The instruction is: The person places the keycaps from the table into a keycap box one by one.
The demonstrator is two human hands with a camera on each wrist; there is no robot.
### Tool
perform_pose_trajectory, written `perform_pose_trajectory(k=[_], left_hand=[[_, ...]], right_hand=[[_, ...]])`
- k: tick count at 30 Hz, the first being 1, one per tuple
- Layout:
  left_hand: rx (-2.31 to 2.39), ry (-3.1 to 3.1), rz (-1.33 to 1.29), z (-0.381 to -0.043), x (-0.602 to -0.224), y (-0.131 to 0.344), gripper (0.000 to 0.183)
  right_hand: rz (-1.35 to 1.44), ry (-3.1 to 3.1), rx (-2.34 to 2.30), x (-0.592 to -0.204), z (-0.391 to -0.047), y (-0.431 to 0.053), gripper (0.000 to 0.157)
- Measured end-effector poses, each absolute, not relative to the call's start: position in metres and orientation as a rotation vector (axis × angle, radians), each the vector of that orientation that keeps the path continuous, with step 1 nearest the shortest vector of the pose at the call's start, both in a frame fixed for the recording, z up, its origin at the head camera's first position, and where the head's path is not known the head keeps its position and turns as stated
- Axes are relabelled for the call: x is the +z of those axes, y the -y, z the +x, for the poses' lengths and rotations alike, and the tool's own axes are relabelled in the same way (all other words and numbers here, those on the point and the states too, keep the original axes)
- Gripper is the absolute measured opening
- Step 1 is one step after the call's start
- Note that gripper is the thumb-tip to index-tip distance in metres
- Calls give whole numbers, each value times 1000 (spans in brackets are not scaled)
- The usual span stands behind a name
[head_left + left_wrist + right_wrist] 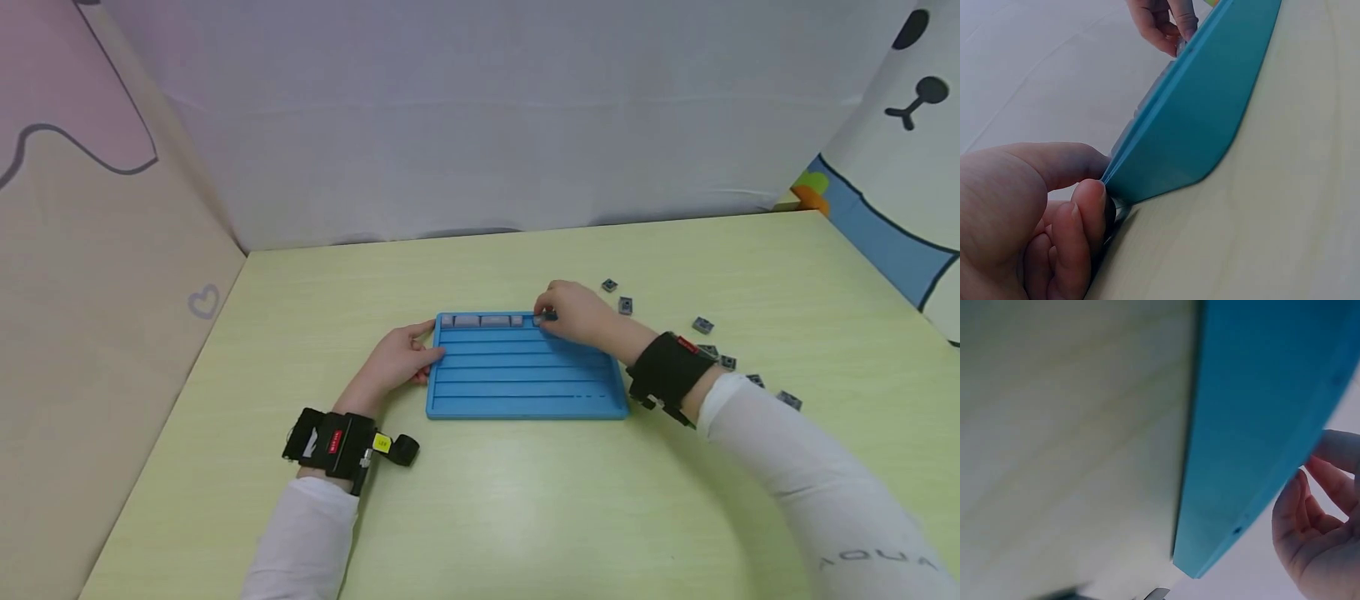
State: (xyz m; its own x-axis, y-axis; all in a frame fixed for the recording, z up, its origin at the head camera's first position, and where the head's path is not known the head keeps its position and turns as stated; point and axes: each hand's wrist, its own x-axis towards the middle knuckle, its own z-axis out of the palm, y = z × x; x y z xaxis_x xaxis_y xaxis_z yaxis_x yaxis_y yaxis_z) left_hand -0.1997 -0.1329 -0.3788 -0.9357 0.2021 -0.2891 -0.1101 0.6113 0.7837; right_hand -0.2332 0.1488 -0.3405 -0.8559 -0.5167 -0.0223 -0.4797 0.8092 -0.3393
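A blue ridged tray (517, 375) lies on the table, its rows running left to right. Several grey tiles (493, 321) line the left part of its far row. My left hand (392, 360) grips the tray's left edge, thumb and fingers at the rim in the left wrist view. My right hand (579, 317) pinches a small dark-grey tile (551, 316) over the far row, right of the lined-up tiles. The fingers cover part of that row in the head view. In the right wrist view, the fingertips are at the tray's upper edge, and the tile is hidden.
Several loose tiles (703, 325) are scattered on the table right of the tray, some close to the right wrist strap (670, 375). The pale wooden table (480, 500) meets a white cloth wall (487, 125) at the back.
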Motion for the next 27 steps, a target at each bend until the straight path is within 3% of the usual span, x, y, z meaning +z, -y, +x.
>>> perform_pose_trajectory(k=[27], left_hand=[[1261,-2473,61,-199,-377,132,64]], right_hand=[[-823,-2855,-564,-342,-235,-146,17]])
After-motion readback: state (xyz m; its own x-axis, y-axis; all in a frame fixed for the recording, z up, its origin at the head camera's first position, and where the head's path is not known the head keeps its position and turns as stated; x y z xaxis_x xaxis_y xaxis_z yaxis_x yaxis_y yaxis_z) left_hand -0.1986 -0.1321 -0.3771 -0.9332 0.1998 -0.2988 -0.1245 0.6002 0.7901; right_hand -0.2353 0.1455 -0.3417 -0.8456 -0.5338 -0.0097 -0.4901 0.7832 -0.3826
